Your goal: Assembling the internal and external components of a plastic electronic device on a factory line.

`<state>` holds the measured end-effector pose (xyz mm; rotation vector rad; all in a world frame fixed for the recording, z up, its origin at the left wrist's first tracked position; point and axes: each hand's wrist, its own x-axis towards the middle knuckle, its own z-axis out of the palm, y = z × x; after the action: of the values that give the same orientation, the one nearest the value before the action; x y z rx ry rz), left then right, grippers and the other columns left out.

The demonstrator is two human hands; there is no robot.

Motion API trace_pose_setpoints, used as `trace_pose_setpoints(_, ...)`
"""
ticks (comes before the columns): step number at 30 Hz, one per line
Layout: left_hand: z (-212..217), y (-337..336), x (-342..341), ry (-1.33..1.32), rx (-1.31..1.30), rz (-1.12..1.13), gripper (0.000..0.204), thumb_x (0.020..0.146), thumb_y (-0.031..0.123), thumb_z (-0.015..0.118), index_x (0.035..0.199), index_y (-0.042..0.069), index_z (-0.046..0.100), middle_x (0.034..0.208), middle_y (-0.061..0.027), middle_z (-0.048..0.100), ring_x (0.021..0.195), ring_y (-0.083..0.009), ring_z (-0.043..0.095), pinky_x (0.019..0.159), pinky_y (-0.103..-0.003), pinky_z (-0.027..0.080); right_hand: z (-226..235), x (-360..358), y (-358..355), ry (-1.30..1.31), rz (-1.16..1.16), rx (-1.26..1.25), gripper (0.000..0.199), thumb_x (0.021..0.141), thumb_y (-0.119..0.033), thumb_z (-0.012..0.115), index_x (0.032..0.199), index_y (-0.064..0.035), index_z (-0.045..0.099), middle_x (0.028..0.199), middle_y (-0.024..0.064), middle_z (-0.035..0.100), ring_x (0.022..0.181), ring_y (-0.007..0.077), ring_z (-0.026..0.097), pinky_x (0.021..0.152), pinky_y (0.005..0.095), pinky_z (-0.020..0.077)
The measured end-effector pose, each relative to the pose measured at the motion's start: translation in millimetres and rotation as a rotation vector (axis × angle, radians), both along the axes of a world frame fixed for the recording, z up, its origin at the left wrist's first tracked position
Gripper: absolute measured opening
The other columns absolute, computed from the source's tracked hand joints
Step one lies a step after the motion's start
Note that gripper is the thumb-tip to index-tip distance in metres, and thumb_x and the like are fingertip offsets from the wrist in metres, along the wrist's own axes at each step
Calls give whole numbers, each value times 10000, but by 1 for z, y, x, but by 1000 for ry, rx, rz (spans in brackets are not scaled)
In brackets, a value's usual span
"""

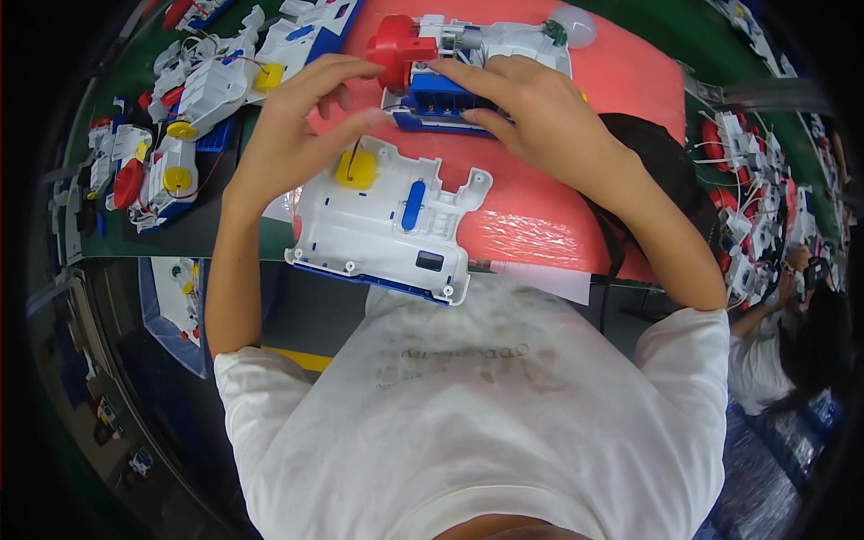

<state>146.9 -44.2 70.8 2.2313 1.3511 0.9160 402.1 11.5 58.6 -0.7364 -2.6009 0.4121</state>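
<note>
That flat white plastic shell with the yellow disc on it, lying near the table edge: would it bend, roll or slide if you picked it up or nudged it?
The white shell looks like rigid moulded plastic, so probably stiff and light. Lying flat, it seems unlikely to roll. Its near edge appears to overhang the table edge, so a push might tip it off.

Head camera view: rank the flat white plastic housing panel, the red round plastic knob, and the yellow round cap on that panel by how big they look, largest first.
1. Flat white plastic housing panel, clearly largest.
2. Red round plastic knob.
3. Yellow round cap, smallest; the gap to the knob is modest, and fisheye bending near the rim makes it unsure.
</note>
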Motion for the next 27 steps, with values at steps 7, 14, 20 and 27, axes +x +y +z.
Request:
trace_pose_setpoints(7,-6,-2,16,105,-178,-128,448,725,161,746,1102,6,560,978,-140,627,793,-260,586,695,-327,473,-1,-3,-5,-25,3,140,441,771,-85,652,1201,-134,569,813,153,593,762,323,607,658,404,492)
trace_pose_setpoints(14,-19,2,22,193,-191,-101,443,770,162,725,1127,19,505,1008,-183,626,870,-306,611,752,-338,482,-3,-4,1,-1,24,106,411,782,-87,631,1185,-157,590,788,139,589,753,312,607,655,404,491)
trace_pose_setpoints(20,-19,4,25,112,-210,-105,349,775,74,689,1061,25,495,965,-178,634,863,-320,635,734,-354,489,-11,3,5,-15,90,147,400,777,-88,624,1163,-191,629,764,129,589,743,289,598,642,386,485)
trace_pose_setpoints(27,-27,5,26,82,-199,-40,277,774,-21,646,992,33,485,906,-147,640,783,-322,649,665,-361,497,-7,-1,4,91,64,74,449,734,-52,688,1163,-170,634,752,83,592,713,249,543,656,357,461)
